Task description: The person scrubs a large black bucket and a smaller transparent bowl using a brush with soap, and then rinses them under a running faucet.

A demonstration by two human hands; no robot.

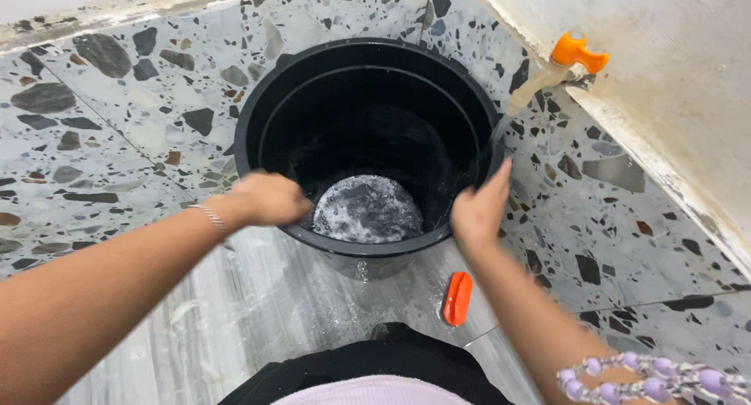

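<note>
Black plastic bucket [368,100], large and round, stands on a speckled terrazzo floor [94,139] in the corner of a washing area, seen from above by the person bending over it. Foamy, soapy water [368,209] lies shallow in its bottom.

Both hands are at the near rim. Left hand [270,199] is curled over the rim with its fingers dipping inside; they appear to grip the edge, though the fingertips are hidden. Right hand [479,209] has its palm pressed against the outer right side and the fingers pointing up along the wall, open and flat, not closed around anything.

An orange-handled tap [565,61] juts from the wall just beside the bucket's right edge. An orange scrubbing brush [458,299] lies on the wet floor near the bucket's base. A thin bracelet [210,216] circles the left wrist; pale purple beads [649,374] circle the right.

Judging by its look, the bucket is stiff, fairly light with so little water in it, and slippery from soap. The rolled rim offers the surest hold, one hand on each side.
</note>
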